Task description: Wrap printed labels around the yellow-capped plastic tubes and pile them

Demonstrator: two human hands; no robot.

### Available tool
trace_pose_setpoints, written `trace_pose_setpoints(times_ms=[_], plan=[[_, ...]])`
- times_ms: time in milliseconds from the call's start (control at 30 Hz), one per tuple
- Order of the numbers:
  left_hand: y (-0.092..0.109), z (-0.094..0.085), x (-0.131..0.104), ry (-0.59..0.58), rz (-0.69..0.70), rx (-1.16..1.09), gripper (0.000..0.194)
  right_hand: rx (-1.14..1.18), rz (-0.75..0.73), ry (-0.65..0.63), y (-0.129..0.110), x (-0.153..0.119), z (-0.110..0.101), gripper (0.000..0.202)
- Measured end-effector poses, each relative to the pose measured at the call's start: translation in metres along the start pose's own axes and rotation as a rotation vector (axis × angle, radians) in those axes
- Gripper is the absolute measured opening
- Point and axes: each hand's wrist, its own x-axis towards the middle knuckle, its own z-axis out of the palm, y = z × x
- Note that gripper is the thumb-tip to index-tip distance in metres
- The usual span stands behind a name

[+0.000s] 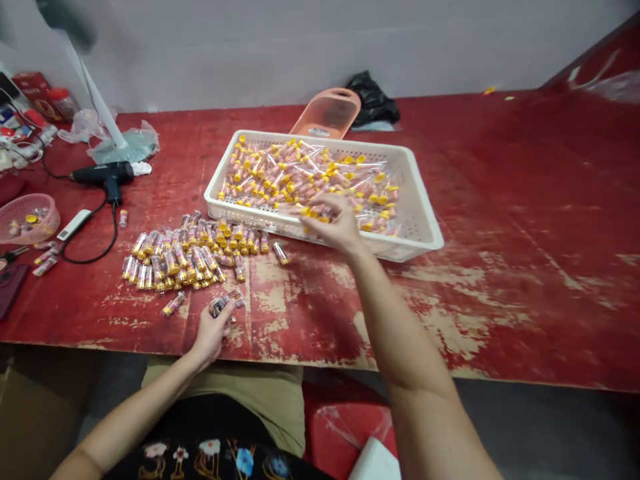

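My left hand [212, 335] is closed, near the table's front edge, around a few small clear film pieces with dark print [225, 304]. Exactly what they wrap is hard to see. Over the front part of a white plastic tray [425, 220], my right hand [336, 223] bends downward with thumb and fingers apart. Yellow caps show between them, among many pink tubes with yellow caps [280, 170] filling the tray. Left of the tray lies a pile of labelled, film-wrapped small tubes [185, 253]. Two single tubes lie apart from it, one on the right [281, 253] and one in front [173, 304].
A heat gun [105, 175] with a looping black cable lies at left, by a lamp stand [117, 137]. A pink basket [47, 223] stands at the left edge. Behind the tray are an orange board [327, 110] and a black bag [373, 100].
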Motion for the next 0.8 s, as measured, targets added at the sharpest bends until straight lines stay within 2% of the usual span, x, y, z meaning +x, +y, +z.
trace_pose_setpoints(times_ms=[100,167,267,400,500,567,700,733,800], plan=[[-0.011,0.001,0.006,0.016,-0.013,0.007,0.059,-0.048,-0.092,-0.144,-0.032,-0.065,0.039,0.027],[-0.017,0.0,0.01,0.022,-0.019,0.01,0.058,-0.156,-0.12,-0.176,-0.042,-0.105,0.063,0.027],[-0.022,-0.001,0.013,0.03,-0.028,0.011,0.057,-0.304,-0.123,-0.17,-0.046,-0.138,0.083,0.035],[-0.023,-0.003,0.016,0.029,-0.055,0.009,0.057,-0.389,-0.125,-0.306,-0.041,-0.139,0.078,0.067],[-0.021,-0.003,0.017,0.023,-0.082,-0.002,0.057,-0.331,-0.115,-0.361,-0.03,-0.134,0.067,0.071],[-0.02,-0.003,0.017,0.01,-0.102,-0.012,0.058,-0.258,-0.091,-0.294,-0.023,-0.137,0.062,0.062],[-0.016,0.001,0.015,-0.039,-0.128,-0.039,0.058,-0.128,0.005,0.079,-0.03,-0.155,0.062,0.036],[-0.016,0.002,0.014,-0.052,-0.133,-0.042,0.058,-0.079,0.036,0.1,-0.037,-0.16,0.064,0.032],[-0.015,0.004,0.012,-0.079,-0.137,-0.044,0.058,0.088,0.124,-0.028,-0.053,-0.168,0.069,0.03]])
